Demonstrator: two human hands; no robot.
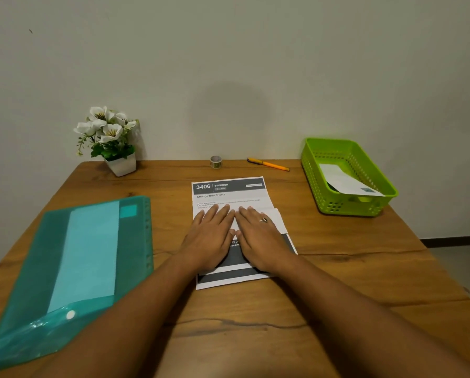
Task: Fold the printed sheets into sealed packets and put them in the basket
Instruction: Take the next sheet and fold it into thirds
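The printed sheet (229,197) lies mid-surface, long axis running away from the person, its "3406" header at the far end. Left hand (210,236) and right hand (258,236) press flat, fingers spread, grasping nothing. The green basket (326,192) sits to the far right.

White sheet (229,199) at centre, dark grey header band with white "3406", black text, dark grey blocks lower down. Lime-green perforated basket (323,170) at 2 o'clock, white packet (345,180) inside. Translucent teal folder (73,268) at 8 o'clock, paler aqua panel, white snap. Orange pen (269,164), black-capped, at 1 o'clock. White flowers (105,126), green leaves, white pot, at 10 o'clock. Brown woodgrain table (337,268).
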